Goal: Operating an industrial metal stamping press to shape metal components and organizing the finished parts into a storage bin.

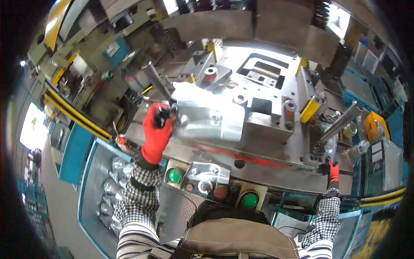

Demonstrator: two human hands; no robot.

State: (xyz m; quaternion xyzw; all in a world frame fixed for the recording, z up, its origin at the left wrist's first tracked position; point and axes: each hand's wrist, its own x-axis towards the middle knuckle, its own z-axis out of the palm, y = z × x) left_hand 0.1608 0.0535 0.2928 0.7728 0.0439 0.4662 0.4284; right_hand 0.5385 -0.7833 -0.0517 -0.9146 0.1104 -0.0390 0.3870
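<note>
My left hand (157, 127), in a red and black glove, is closed at the left edge of a shiny sheet-metal part (209, 118). This part lies tilted over the front left of a press die (269, 129). Far to the right, my right hand (333, 170), in a similar glove, reaches out past the die's front corner. Its dark fingertips are closed at the lower end of a small shiny formed metal piece (330, 146). The fingers there are small, and part of the grip is hidden.
A steel guide post (343, 121) rises at the right and another (156, 80) at the left. Green buttons (174, 175) (249, 200) flank a silver formed part (208, 173) at the front. A blue-edged bin (88, 190) of metal parts stands lower left. Yellow posts (310, 109) stand on the die.
</note>
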